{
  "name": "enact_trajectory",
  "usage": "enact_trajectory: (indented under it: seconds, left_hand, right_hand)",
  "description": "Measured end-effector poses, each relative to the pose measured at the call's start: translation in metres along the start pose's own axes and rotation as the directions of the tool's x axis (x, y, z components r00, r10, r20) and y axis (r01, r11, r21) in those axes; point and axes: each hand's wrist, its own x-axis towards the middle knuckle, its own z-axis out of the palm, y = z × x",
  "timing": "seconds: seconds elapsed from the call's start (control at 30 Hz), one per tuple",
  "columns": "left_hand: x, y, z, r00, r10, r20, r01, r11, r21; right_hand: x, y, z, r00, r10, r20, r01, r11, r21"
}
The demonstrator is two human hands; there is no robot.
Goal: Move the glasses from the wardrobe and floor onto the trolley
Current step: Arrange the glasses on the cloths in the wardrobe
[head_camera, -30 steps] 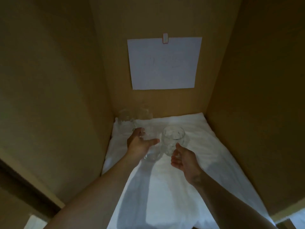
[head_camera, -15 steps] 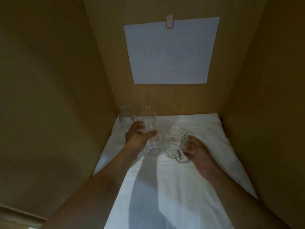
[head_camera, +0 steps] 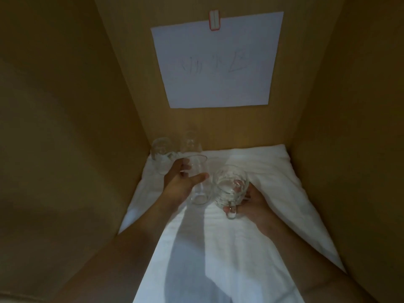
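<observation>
At the centre of the frame, the left hand [head_camera: 178, 185] grips a smooth glass [head_camera: 200, 180] while the right hand [head_camera: 251, 201] holds a patterned glass [head_camera: 229, 186] above the white cloth [head_camera: 240, 248].

dim and soft in here; light falls from behind, forearm shadows stretch along the white cloth [head_camera: 251, 248], wooden walls [head_camera: 65, 127] bow at the edges.

Four clear glasses: two at the white cloth's [head_camera: 251, 215] far left corner [head_camera: 161, 152] [head_camera: 190, 142], two nearer [head_camera: 199, 180] [head_camera: 230, 186]. One paper sheet [head_camera: 218, 60].
</observation>
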Motion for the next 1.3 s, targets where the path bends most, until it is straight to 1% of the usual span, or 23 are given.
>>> enact_trajectory:
  seconds: [0.1,0.2,0.23,0.33,0.4,0.47,0.5,0.53,0.57,0.6,0.63,0.7,0.77,0.8,0.83,0.87,1.03,1.13,1.23,1.3]
  left_hand:
    - [0.0,-0.004,-0.002,0.999,0.049,0.016,-0.05,0.998,0.037]
    - [0.001,-0.008,-0.006,0.998,0.061,0.032,-0.061,0.998,0.02]
    - [0.001,-0.009,-0.007,0.998,0.057,0.034,-0.058,0.998,0.015]
    - [0.002,-0.01,-0.007,0.998,0.052,0.042,-0.052,0.999,-0.007]
    - [0.005,-0.011,-0.007,0.997,0.047,0.054,-0.045,0.998,-0.032]
    - [0.007,-0.014,-0.008,0.997,0.043,0.061,-0.04,0.998,-0.053]
    - [0.007,-0.016,-0.009,0.997,0.044,0.062,-0.04,0.997,-0.064]
    - [0.008,-0.018,-0.01,0.997,0.041,0.06,-0.037,0.996,-0.08]
    - [0.009,-0.02,-0.012,0.998,0.036,0.057,-0.03,0.994,-0.101]
    - [0.01,-0.022,-0.013,0.998,0.03,0.058,-0.023,0.993,-0.12]
    - [0.012,-0.023,-0.015,0.998,0.025,0.061,-0.017,0.991,-0.132]
    - [0.015,-0.025,-0.014,0.998,0.024,0.065,-0.015,0.991,-0.133]
    - [0.017,-0.026,-0.013,0.997,0.035,0.071,-0.028,0.994,-0.109]
    - [0.017,-0.027,-0.013,0.996,0.049,0.077,-0.042,0.995,-0.089]
    - [0.017,-0.029,-0.012,0.994,0.066,0.085,-0.06,0.996,-0.069]
    - [0.016,-0.03,-0.012,0.992,0.08,0.095,-0.075,0.996,-0.057]
    - [0.015,-0.032,-0.011,0.989,0.096,0.112,-0.09,0.994,-0.061]
    - [0.017,-0.034,-0.013,0.987,0.088,0.133,-0.077,0.993,-0.084]
    - [0.021,-0.037,-0.013,0.985,0.08,0.154,-0.064,0.992,-0.11]
    - [0.023,-0.037,-0.011,0.985,0.079,0.151,-0.062,0.991,-0.116]
  right_hand:
    - [-0.005,-0.005,0.002,0.999,-0.037,-0.018,0.037,0.999,0.014]
    - [-0.002,-0.012,0.001,0.997,-0.07,0.027,0.069,0.997,0.025]
    - [0.001,-0.016,0.001,0.998,-0.066,0.01,0.066,0.998,0.022]
    - [0.011,-0.036,0.001,0.992,0.008,-0.126,0.0,0.998,0.064]
    - [0.018,-0.05,0.001,0.988,0.016,-0.151,-0.003,0.996,0.09]
    - [0.028,-0.063,0.005,0.982,-0.01,-0.186,0.02,0.998,0.053]
    - [0.033,-0.069,0.009,0.975,-0.047,-0.218,0.046,0.999,-0.007]
    - [0.04,-0.075,0.013,0.961,-0.104,-0.256,0.076,0.99,-0.118]
    - [0.048,-0.08,0.018,0.942,-0.175,-0.285,0.093,0.956,-0.279]
    - [0.055,-0.086,0.023,0.926,-0.245,-0.286,0.097,0.889,-0.448]
    - [0.062,-0.091,0.027,0.917,-0.306,-0.257,0.104,0.803,-0.586]
    - [0.073,-0.099,0.033,0.911,-0.381,-0.156,0.127,0.62,-0.774]
    - [0.083,-0.101,0.038,0.913,-0.409,-0.015,0.163,0.397,-0.903]
    - [0.087,-0.1,0.039,0.912,-0.406,0.063,0.192,0.286,-0.939]
    - [0.091,-0.098,0.04,0.907,-0.398,0.136,0.23,0.199,-0.953]
    - [0.095,-0.097,0.041,0.901,-0.39,0.187,0.267,0.161,-0.95]
    - [0.113,-0.1,0.041,0.88,-0.396,0.262,0.373,0.234,-0.898]
    - [0.121,-0.098,0.043,0.849,-0.452,0.275,0.433,0.296,-0.851]
    - [0.129,-0.092,0.045,0.813,-0.533,0.233,0.466,0.357,-0.81]
    - [0.129,-0.088,0.046,0.796,-0.566,0.214,0.479,0.374,-0.794]
